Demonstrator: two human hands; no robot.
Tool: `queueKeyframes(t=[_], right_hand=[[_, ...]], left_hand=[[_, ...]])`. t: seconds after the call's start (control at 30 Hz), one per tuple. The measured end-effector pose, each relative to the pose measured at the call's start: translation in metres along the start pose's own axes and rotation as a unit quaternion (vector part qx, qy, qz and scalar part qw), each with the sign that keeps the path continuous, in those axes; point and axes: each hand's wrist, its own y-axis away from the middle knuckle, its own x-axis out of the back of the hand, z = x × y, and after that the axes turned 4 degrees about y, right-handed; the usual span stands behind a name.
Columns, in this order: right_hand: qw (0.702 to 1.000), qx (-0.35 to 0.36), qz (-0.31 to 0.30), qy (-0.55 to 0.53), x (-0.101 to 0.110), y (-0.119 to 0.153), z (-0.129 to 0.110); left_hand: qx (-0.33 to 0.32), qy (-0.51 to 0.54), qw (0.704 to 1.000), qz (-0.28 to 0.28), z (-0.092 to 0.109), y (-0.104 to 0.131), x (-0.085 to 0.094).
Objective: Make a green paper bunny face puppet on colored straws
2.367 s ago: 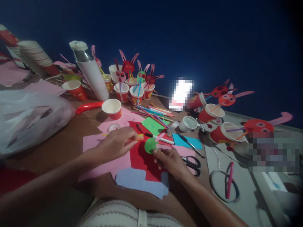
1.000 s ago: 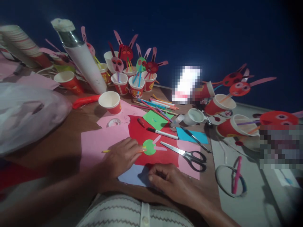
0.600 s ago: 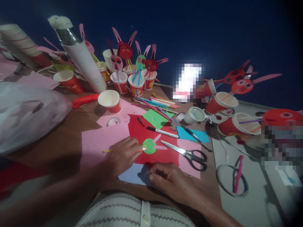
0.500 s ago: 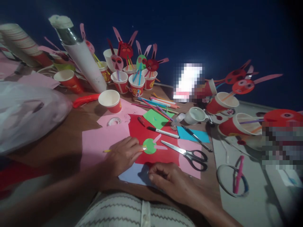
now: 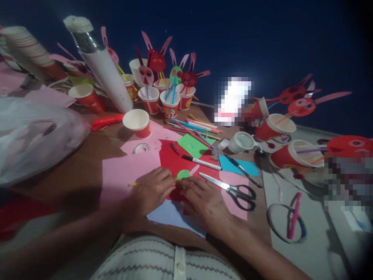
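My left hand (image 5: pixel 154 190) is closed around a thin yellow stick (image 5: pixel 133 184), whose far end sticks out to the left of the knuckles. Its fingertips meet the edge of a green paper disc (image 5: pixel 182 174) with pink paper ears (image 5: pixel 194 169). My right hand (image 5: pixel 204 198) has its fingers curled over the disc's lower right part, hiding that part and most of one ear. The disc lies on red paper (image 5: pixel 168 155). Black-handled scissors (image 5: pixel 233 189) lie partly open just right of my right hand, with a capped marker (image 5: pixel 201 162) above.
Pink sheets (image 5: pixel 125 171) and a pale blue sheet (image 5: pixel 171 217) surround the hands. Beyond stand an upright paper cup (image 5: pixel 136 123), loose coloured pens (image 5: pixel 198 126), and cups holding paper animal masks (image 5: pixel 170 103). A plastic bag (image 5: pixel 37 140) bulges at left; a tape roll (image 5: pixel 269 221) lies right.
My right hand has moved up and slightly left from the table's front, onto the green disc. My left hand stays on the yellow stick in about the same place.
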Motion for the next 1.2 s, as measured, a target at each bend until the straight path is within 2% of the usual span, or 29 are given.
queueKeyframes(t=[0.2,0.43,0.6,0.7,0.83,0.93,1.03,1.2], right_hand=[[0.998,0.013,-0.019,0.059,-0.014,0.003,0.004],[0.997,0.022,-0.024,0.068,-0.021,0.007,0.007],[0.996,0.023,-0.009,0.085,-0.024,0.007,0.007],[0.995,0.029,0.001,0.095,-0.027,0.007,0.008],[0.994,0.037,0.013,0.102,-0.029,0.008,0.010],[0.994,0.037,0.019,0.100,-0.030,0.008,0.009],[0.994,0.033,0.021,0.107,-0.030,0.008,0.007],[0.993,0.032,0.020,0.108,-0.029,0.007,0.005]], left_hand=[[0.006,0.005,1.000,-0.003,0.001,0.000,0.000],[0.014,0.015,0.999,-0.028,-0.001,-0.002,0.006],[0.035,0.036,0.998,0.042,-0.015,0.001,0.028],[0.020,0.043,0.995,0.087,-0.023,0.006,0.043],[0.033,0.037,0.990,0.132,-0.027,0.013,0.053],[0.040,0.045,0.993,0.105,-0.023,0.016,0.053],[0.050,0.054,0.996,0.053,-0.012,0.016,0.048],[-0.027,0.034,0.999,-0.010,0.004,0.014,0.030]])
